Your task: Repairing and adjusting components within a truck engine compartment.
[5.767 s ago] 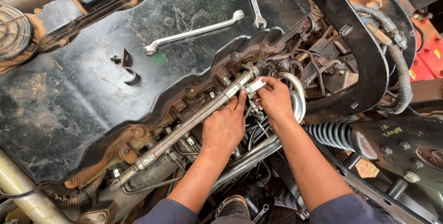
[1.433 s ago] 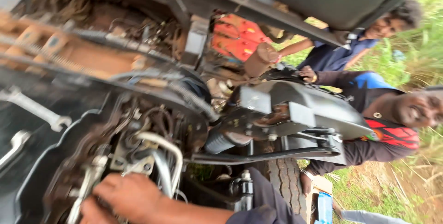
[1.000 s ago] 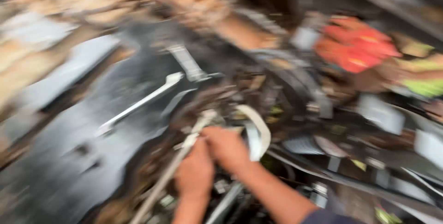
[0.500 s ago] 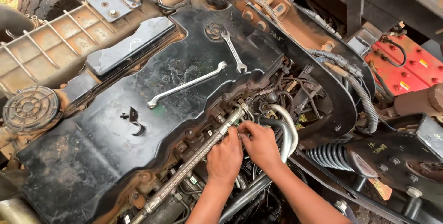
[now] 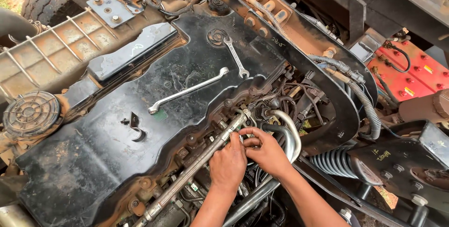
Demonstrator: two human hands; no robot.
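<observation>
Fingers (image 5: 243,139) of both hands bunched narrow, tips meeting on small fitting at upper end of braided metal hose (image 5: 196,168), beside curved steel pipe (image 5: 287,131); what they pinch is hidden; left hand (image 5: 228,164) rests on hose, right hand (image 5: 267,151) curls in from pipe side; step looks like hand-turning of fitting; next move likely needs tool; long spanner (image 5: 187,91) and short spanner (image 5: 235,58) lie untouched on black engine cover (image 5: 84,147), well apart from hands.
</observation>
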